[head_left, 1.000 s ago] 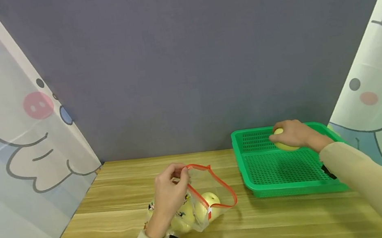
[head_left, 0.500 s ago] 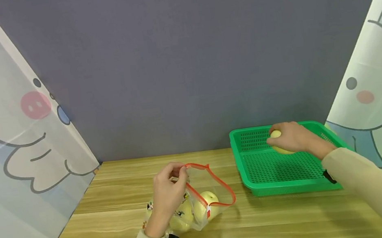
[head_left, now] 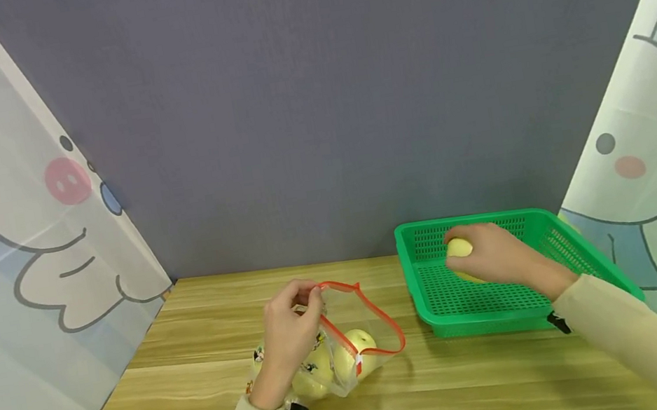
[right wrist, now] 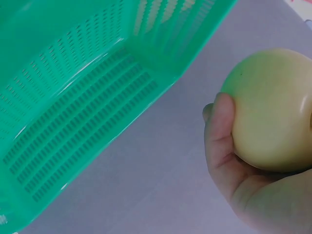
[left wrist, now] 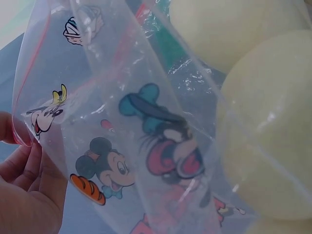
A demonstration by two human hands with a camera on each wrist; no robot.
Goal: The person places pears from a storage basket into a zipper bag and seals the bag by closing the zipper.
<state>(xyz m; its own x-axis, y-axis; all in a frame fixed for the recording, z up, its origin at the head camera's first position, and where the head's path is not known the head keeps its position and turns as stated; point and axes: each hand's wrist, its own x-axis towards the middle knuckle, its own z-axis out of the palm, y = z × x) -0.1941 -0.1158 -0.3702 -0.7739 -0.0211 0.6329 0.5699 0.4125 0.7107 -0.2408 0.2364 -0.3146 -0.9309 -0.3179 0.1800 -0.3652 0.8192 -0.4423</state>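
My left hand (head_left: 291, 327) pinches the red-edged mouth of a clear zip bag (head_left: 386, 322) printed with cartoon figures. The bag leans on the table with its mouth spread toward the right. Several pale yellow apples (left wrist: 273, 126) lie inside it; one apple (head_left: 358, 342) shows near the opening, others are partly behind my left wrist. My right hand (head_left: 495, 254) grips another yellow apple (right wrist: 273, 109), fingers and thumb curled round it, above the green basket in the head view. Much of that apple is covered by the hand there.
The green plastic basket (head_left: 479, 319), with slotted walls and floor, stands at the right on the wooden table (head_left: 195, 338). A dark grey panel (head_left: 314, 108) rises behind the table. Cartoon-printed curtains flank both sides.
My right hand has moved left and slightly lower with the apple, over the basket. My left hand and the bag have stayed almost still.
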